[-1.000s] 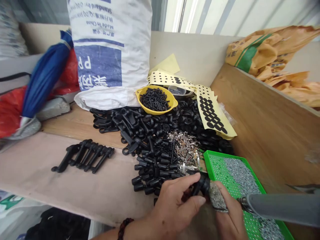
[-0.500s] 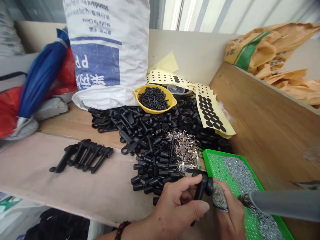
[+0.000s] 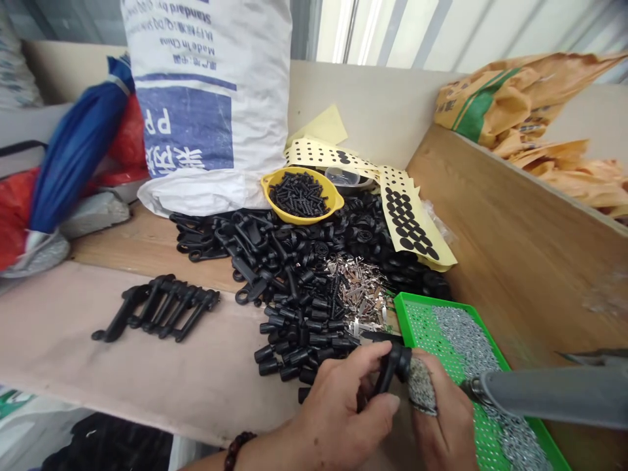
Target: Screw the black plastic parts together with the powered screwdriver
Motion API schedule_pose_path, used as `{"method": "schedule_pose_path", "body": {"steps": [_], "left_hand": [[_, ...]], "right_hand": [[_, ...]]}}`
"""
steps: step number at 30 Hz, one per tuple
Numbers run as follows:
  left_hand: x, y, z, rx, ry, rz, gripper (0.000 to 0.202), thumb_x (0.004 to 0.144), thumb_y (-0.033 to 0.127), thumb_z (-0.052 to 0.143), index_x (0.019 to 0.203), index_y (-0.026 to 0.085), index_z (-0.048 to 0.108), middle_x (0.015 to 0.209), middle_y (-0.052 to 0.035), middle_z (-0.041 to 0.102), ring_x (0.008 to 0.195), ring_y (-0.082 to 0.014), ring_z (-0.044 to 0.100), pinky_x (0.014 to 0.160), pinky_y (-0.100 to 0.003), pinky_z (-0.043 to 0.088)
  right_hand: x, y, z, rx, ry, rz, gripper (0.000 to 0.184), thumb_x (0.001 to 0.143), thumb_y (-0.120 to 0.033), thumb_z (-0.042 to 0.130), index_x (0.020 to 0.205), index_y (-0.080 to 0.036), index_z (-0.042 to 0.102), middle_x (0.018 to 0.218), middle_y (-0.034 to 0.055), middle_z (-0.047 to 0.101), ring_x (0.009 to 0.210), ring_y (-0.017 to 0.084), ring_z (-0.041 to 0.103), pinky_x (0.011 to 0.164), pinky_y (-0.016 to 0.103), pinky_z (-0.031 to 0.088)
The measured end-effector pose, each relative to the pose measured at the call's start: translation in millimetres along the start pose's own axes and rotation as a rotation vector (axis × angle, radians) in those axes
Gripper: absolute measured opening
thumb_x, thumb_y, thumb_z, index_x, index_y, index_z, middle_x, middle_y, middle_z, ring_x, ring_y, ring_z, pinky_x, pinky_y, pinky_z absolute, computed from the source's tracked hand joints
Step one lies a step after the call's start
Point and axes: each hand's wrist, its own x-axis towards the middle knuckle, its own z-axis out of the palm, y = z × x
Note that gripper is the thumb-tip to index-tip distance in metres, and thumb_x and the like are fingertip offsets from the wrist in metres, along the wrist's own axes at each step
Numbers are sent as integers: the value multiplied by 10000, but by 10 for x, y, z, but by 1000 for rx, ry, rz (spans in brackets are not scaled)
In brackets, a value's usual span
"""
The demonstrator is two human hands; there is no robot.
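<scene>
My left hand (image 3: 343, 405) pinches a black plastic crank-shaped handle (image 3: 386, 374) between thumb and forefinger, low in front of me. My right hand (image 3: 444, 412) is closed at the handle's round upper end, touching it from the right. A grey speckled wrap (image 3: 422, 387) covers one finger of that hand; its other fingertips are hidden. Just beyond the hands lie short black cylindrical sleeves (image 3: 294, 356) and a heap of shiny metal clips (image 3: 360, 291). Several similar black handles (image 3: 164, 307) stand in a row at the left of the table.
A green tray (image 3: 402, 314) of small silvery parts (image 3: 466, 337) sits at right, with a grey cylindrical tool (image 3: 549, 396) across it. Behind are loose black handles (image 3: 252, 242), a yellow bowl (image 3: 275, 204) of black screws, sticker sheets (image 3: 426, 245) and a white sack (image 3: 260, 98).
Both hands and the held handle have shifted slightly left in the view, along with the whole scene. The handle appears turned a little, and its lower end is now hidden by my left hand.
</scene>
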Motion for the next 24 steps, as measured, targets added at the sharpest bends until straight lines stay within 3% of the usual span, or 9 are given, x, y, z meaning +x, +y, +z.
{"method": "schedule_pose_path", "body": {"steps": [3, 8, 12, 16, 19, 24], "left_hand": [[18, 30, -22, 61, -38, 0, 446, 785, 156, 557, 1229, 186, 545, 864, -18, 691, 672, -146, 561, 595, -229, 414], [52, 53, -56, 239, -24, 32, 228, 849, 191, 522, 1068, 176, 584, 851, -21, 698, 722, -165, 624, 653, -241, 454], [-3, -58, -34, 369, 47, 266, 275, 844, 149, 501, 1110, 166, 567, 954, -59, 720, 811, -184, 673, 745, -252, 492], [-77, -82, -47, 447, 84, 443, 298, 835, 143, 536, 1129, 181, 569, 976, -64, 729, 844, -190, 683, 797, -258, 492], [-98, -16, -56, 363, -6, 373, 310, 810, 138, 553, 1113, 178, 608, 904, -53, 735, 776, -176, 673, 736, -240, 492], [-73, -6, 64, -13, -150, 0, 343, 725, 137, 549, 1047, 145, 667, 755, -30, 702, 629, -128, 596, 581, -202, 435]], "right_hand": [[43, -10, -12, -105, 44, -137, 213, 944, -308, 421, 934, -221, 616, 780, 41, 666, 678, 195, 632, 595, 280, 478], [56, -122, -95, 82, -138, -18, 178, 942, -296, 434, 924, -236, 600, 780, 10, 639, 678, 165, 626, 567, 227, 476], [-13, -180, -198, 183, -144, 44, 265, 937, -371, 419, 774, -233, 575, 693, 7, 584, 623, 170, 579, 537, 241, 446], [-125, -135, -297, 87, -101, 121, 217, 910, -406, 448, 852, -239, 573, 741, 12, 616, 631, 173, 589, 538, 254, 444], [-147, -154, -418, 25, -146, 129, 266, 874, -484, 485, 893, -253, 615, 772, 30, 662, 662, 203, 632, 547, 269, 491], [-83, -372, -492, 167, -217, 170, 435, 869, -610, 408, 701, -270, 622, 597, 21, 626, 546, 206, 610, 502, 273, 486]]}}
